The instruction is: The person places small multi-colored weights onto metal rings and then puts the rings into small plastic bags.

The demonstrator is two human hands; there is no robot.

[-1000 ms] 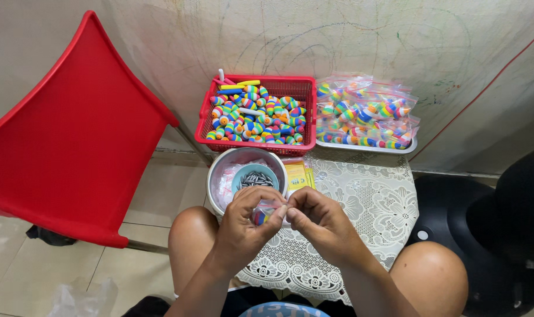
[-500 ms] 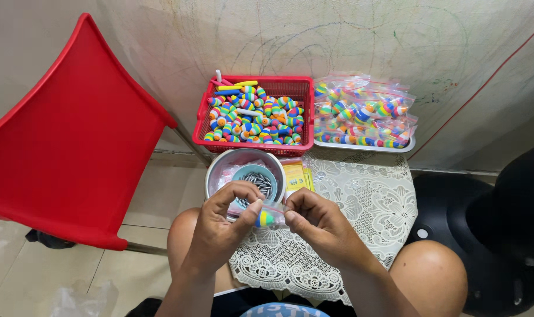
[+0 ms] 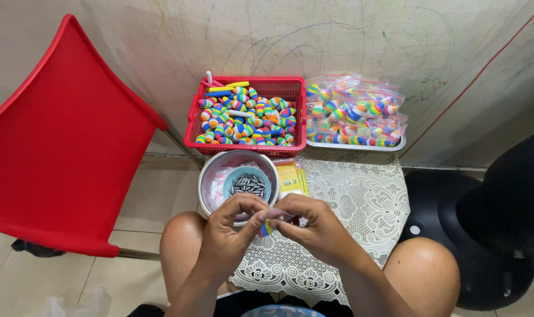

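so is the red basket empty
No, the red basket is full of rainbow-striped pieces, with a few loose sticks lying on top.

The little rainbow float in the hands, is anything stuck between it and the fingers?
Nothing visible is. The left hand and right hand pinch the small rainbow float directly with bare fingertips, above the lace cloth. Most of the float is hidden behind the fingers.
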